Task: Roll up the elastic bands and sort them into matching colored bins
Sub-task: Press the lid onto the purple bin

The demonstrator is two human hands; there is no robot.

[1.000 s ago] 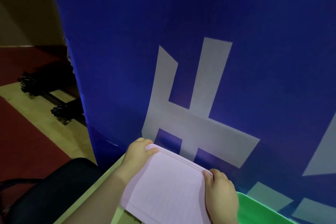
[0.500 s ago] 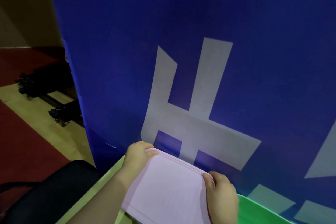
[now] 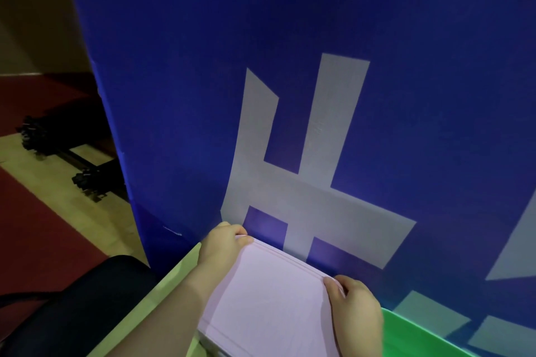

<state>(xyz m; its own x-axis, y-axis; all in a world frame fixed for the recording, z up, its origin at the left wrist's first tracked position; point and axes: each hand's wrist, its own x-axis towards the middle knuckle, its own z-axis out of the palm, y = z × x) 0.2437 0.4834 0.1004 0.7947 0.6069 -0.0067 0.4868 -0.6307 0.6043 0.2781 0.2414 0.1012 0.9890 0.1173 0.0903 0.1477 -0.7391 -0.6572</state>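
A wide pale pink elastic band [image 3: 269,304], folded in flat layers, is stretched between my two hands at the bottom of the head view. My left hand [image 3: 222,246] pinches its far left corner. My right hand [image 3: 358,304] grips its far right corner. A green bin [image 3: 412,339] shows at the bottom right, partly behind my right hand. Its inside is mostly out of view.
A tall blue banner [image 3: 319,66] with large white characters stands close behind the pale table edge [image 3: 162,290]. A black chair [image 3: 72,307] is at the lower left. Black wheeled stands [image 3: 66,153] lie on the red and tan floor at left.
Both hands have stayed on the pink band's corners. The view has shifted slightly, and the hands sit a little lower in the frame.
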